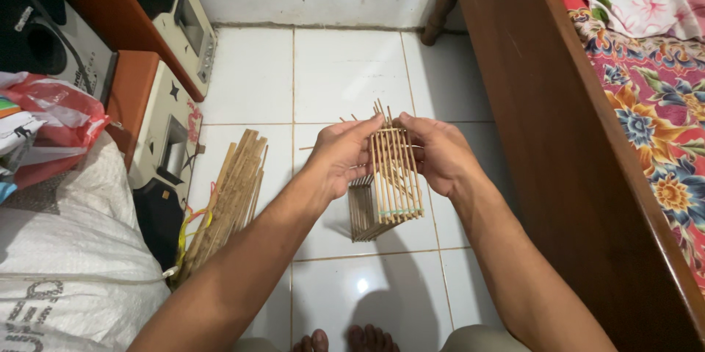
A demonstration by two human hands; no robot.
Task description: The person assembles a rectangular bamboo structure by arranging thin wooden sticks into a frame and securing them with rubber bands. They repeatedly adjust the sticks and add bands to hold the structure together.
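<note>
A small cage-like frame of thin bamboo sticks (388, 183) hangs in the air above the white tiled floor, held between both hands. My left hand (339, 155) grips its left side near the top, fingers curled onto the sticks. My right hand (439, 152) holds the right side, thumb and fingers pinching the upper sticks. The stick ends poke up above my fingers. A light band wraps the frame's lower end.
A bundle of bamboo strips (226, 198) tied with yellow cord lies on the floor at left. A white sack (66, 256) and a red plastic bag (59, 121) sit at far left. A wooden bed frame (558, 124) with floral bedding lines the right. My toes (345, 340) show at the bottom.
</note>
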